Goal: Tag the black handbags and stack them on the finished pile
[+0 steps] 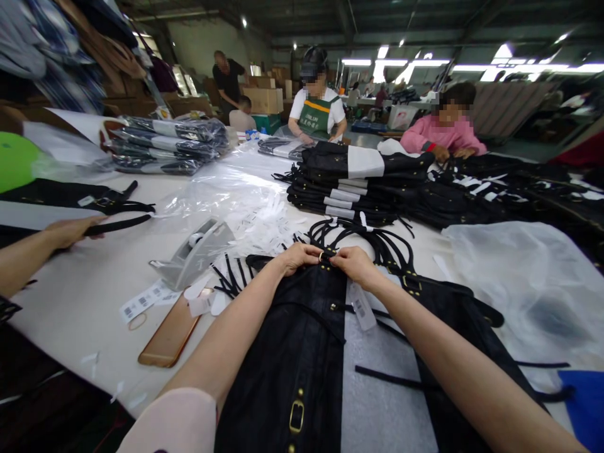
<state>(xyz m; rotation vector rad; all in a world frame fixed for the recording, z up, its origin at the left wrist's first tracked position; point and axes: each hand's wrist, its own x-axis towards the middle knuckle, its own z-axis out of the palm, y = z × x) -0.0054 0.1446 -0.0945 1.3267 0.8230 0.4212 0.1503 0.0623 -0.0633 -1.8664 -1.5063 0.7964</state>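
Note:
A black garment [278, 352] with brass buckles and cords lies in front of me, grey-white paper [377, 384] along its middle. At its top edge, my left hand [302, 257] pinches the fabric just left of a small gold-coloured ring or buckle [324, 257]. My right hand [353, 263] is closed on the same edge, just right of that metal piece. Below my right hand hangs a white tag [362, 308] with a barcode. Black straps [382, 239] loop out beyond the garment's top.
Folded black garments [340, 182] are stacked ahead. A tape dispenser [195, 251], a phone [170, 333] and loose tags lie left. Another person's hand [70, 231] touches a black garment at far left. Clear plastic [533, 283] lies right. Two people work across the table.

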